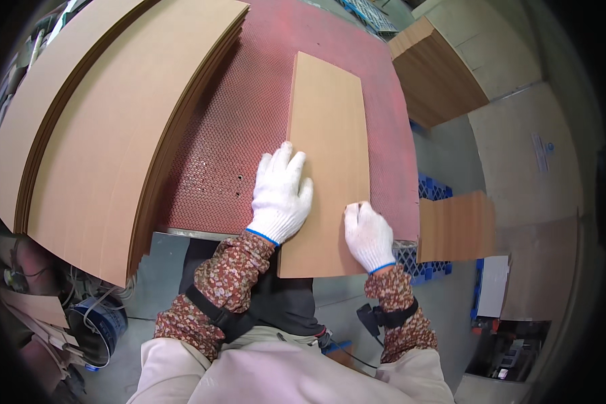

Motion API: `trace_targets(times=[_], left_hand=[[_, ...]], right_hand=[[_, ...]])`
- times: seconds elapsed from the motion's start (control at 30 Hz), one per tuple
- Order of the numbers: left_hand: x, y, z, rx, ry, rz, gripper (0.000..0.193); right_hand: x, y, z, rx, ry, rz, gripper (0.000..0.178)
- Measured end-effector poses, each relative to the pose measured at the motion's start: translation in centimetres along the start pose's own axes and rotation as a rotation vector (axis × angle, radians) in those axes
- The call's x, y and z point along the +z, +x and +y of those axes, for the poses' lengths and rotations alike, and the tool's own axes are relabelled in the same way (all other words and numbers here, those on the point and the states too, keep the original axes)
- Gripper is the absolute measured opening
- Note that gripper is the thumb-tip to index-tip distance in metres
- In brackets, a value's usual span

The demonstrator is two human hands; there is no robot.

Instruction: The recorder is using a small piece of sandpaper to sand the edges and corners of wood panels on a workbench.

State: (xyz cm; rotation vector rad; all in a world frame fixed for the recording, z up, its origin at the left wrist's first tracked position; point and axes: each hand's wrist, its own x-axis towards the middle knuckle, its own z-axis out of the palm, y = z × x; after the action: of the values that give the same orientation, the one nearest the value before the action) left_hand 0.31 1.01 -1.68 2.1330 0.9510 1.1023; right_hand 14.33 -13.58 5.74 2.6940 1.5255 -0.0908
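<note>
A long light-brown wooden board [331,135] lies lengthwise on a red textured tabletop [212,161], its near end jutting past the table's front edge. My left hand [280,194], in a white knit glove with a blue cuff edge, rests on the board's left side with fingers stretched out. At the board's right edge, nearer to me, my right hand [369,236] is closed in a matching glove. Its fingertips press together over the wood; whatever they hold, if anything, is too small to make out.
Tall stacks of similar boards [108,128] stand along the table's left. More board stacks [444,77] and a smaller stack [456,227] sit to the right, near blue plastic pallets [432,269]. A blue bucket [102,323] stands on the floor at lower left.
</note>
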Motion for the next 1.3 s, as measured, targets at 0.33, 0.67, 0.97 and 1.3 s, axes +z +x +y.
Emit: trace_targets(times=[0.33,0.67,0.97,1.3], left_hand=[[0.7,-0.1,0.1,0.013,0.011,0.023,0.047],[0.1,-0.2,0.3,-0.029,-0.010,-0.052,0.046],[0.9,0.5,0.4,0.014,-0.002,0.005,0.044],[0.3,0.9,1.1,0.027,0.034,0.014,0.048]], right_hand=[[1.4,-11.7,-0.1,0.028,0.069,0.051,0.024],[2.1,-15.0,-1.6,0.078,0.192,0.151,0.025],[0.3,-13.7,-2.7,-0.036,0.130,0.078,0.018],[-0.5,-7.5,-1.9,-0.124,-0.015,-0.020,0.019]])
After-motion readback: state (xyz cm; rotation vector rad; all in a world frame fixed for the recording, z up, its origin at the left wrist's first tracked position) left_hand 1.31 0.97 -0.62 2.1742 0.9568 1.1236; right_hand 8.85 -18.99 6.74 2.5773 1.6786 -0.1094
